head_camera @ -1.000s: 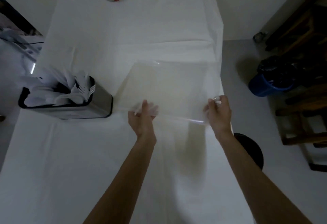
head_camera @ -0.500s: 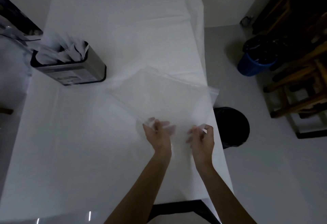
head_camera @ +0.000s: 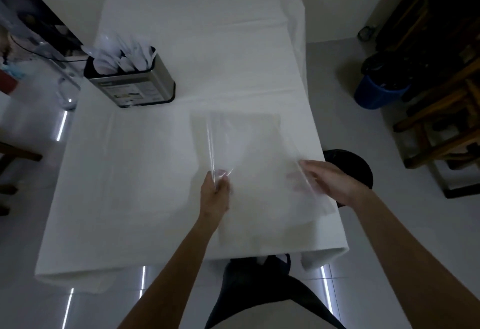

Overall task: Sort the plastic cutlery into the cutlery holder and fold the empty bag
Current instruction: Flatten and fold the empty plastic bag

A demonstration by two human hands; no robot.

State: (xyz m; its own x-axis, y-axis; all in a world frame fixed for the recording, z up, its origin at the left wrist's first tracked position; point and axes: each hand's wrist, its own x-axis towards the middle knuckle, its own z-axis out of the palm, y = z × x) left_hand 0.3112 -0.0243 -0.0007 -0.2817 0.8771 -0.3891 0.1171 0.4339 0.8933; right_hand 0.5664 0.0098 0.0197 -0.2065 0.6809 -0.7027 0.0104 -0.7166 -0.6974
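**Clear bag held over the bench**

Both hands reached forward. The left hand (head_camera: 217, 191) pinched the left edge of the clear bag (head_camera: 244, 152); the right hand (head_camera: 328, 182) gripped its right edge near the bench (head_camera: 145, 172) side. Wide free cloth lay to the left. The cutlery holder (head_camera: 135, 83) stood well apart, filled with white cutlery (head_camera: 122, 56).

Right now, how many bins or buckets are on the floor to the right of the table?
2: a blue bucket farther back by the wooden furniture, and a black bin close to the table edge, partly hidden behind the right hand.
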